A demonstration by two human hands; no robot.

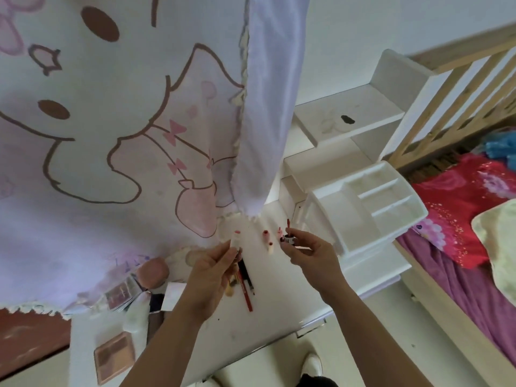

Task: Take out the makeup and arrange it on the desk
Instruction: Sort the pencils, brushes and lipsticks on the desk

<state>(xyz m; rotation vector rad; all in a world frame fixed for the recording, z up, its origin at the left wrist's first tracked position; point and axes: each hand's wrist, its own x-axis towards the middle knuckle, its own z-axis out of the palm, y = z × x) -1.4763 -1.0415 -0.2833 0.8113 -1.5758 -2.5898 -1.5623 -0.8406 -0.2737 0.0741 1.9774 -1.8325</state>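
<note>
My left hand (210,270) grips a pale lipstick tube (234,242) with a pink tip, held upright over the white desk (268,308). My right hand (310,251) pinches a small dark bottle (286,239) whose thin wand sticks up. Between the hands, three small pink-topped tubes (267,238) stand on the desk. Red and black pencils (245,286) lie under my left hand. Palettes lie at the left: one brown (114,357), one reddish (119,296). A round pink compact (153,272) sits near the curtain.
A white compartment organiser (363,208) stands at the desk's right end, with white shelves (349,118) behind it. A cartoon-print curtain (111,121) hangs over the desk's back. A wooden bed frame (446,101) with red bedding lies to the right.
</note>
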